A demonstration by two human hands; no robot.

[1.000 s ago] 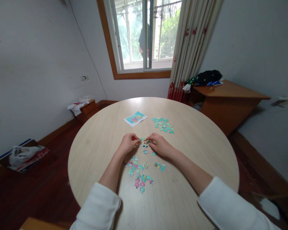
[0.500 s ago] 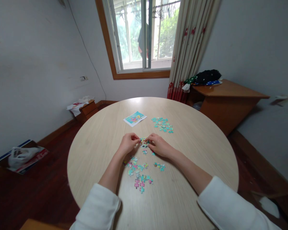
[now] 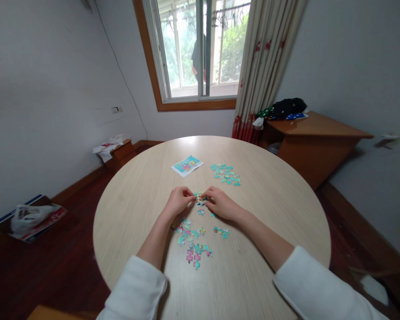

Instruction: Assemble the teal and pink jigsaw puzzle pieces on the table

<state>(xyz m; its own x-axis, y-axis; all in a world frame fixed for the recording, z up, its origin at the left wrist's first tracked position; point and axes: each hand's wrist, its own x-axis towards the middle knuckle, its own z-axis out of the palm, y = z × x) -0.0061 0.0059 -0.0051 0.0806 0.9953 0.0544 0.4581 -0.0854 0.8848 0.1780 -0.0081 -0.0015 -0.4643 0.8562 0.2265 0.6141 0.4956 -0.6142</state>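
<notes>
My left hand [image 3: 180,199] is closed in a pinch at the left edge of a small cluster of jigsaw puzzle pieces [image 3: 200,199] in the middle of the table. From the other side, my right hand [image 3: 220,203] has its thumb and fingers bent onto the cluster's right edge. Fingers partly cover the pieces there. A loose piece [image 3: 201,212] lies just below the cluster, and another [image 3: 213,214] is by the right hand. Nearer to me are scattered teal and pink pieces [image 3: 197,249] and a small group [image 3: 222,232] at the right.
A round wooden table [image 3: 270,213] bears everything. Beyond my hands lie a printed picture card [image 3: 188,165] and a pile of mostly teal pieces [image 3: 225,174]. A brown desk [image 3: 320,133] with cloths stands at the right, below the curtain [image 3: 263,66].
The pieces between my hands sit closer together, with the lower ones nearer the upper ones. Both hands stay in almost the same place.
</notes>
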